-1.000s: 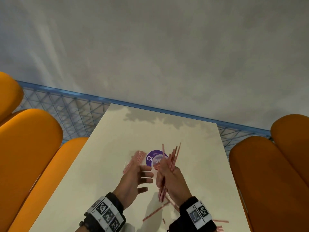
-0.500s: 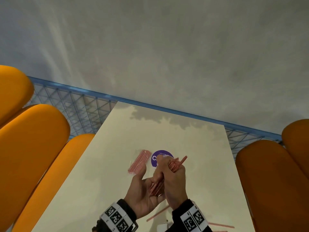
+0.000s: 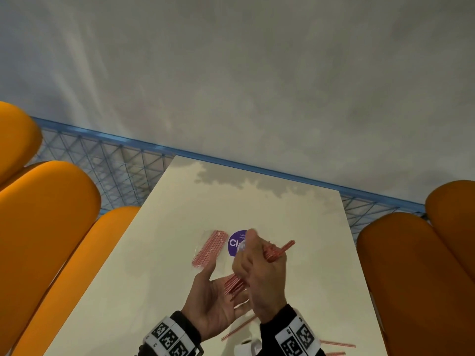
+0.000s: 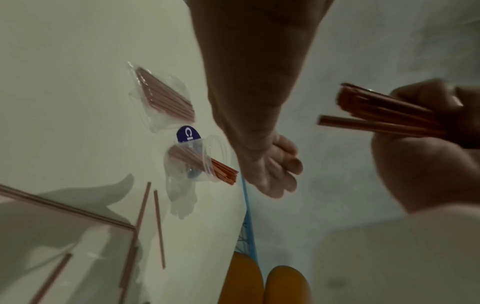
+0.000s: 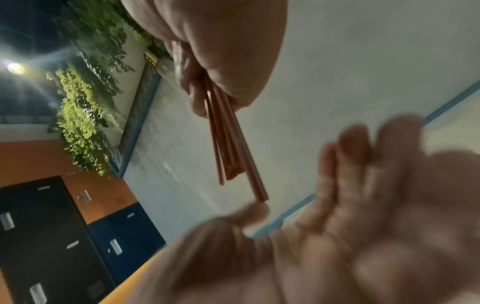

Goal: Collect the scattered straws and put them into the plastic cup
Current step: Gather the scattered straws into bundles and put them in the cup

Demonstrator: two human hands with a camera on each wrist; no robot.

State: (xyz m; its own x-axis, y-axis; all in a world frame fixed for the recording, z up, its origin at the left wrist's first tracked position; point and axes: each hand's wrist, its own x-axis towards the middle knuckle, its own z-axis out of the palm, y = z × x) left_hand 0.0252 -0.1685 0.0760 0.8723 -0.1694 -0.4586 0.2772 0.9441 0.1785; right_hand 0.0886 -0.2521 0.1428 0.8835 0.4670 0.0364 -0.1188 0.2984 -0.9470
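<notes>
My right hand (image 3: 264, 268) grips a bundle of thin red straws (image 3: 279, 250), tilted up to the right above the white table (image 3: 159, 265). The bundle's lower ends (image 3: 232, 286) rest against the open palm of my left hand (image 3: 210, 296). In the left wrist view a clear plastic cup (image 4: 178, 185) stands by a purple sticker (image 4: 187, 133), with several straws (image 4: 224, 171) sticking out of it. Loose straws (image 4: 159, 228) lie on the table near me. The right wrist view shows the bundle (image 5: 228, 144) above the blurred left palm (image 5: 376, 226).
A clear packet of straws (image 3: 209, 249) lies left of the sticker (image 3: 234, 242). More loose straws (image 3: 338, 344) lie at the table's near right. Orange seats (image 3: 48, 214) flank the table. A blue mesh railing (image 3: 115, 165) runs behind its far edge.
My left hand turned palm up and came under the bundle. The right hand tilted the straws to the right, and their lower ends now rest on the left palm.
</notes>
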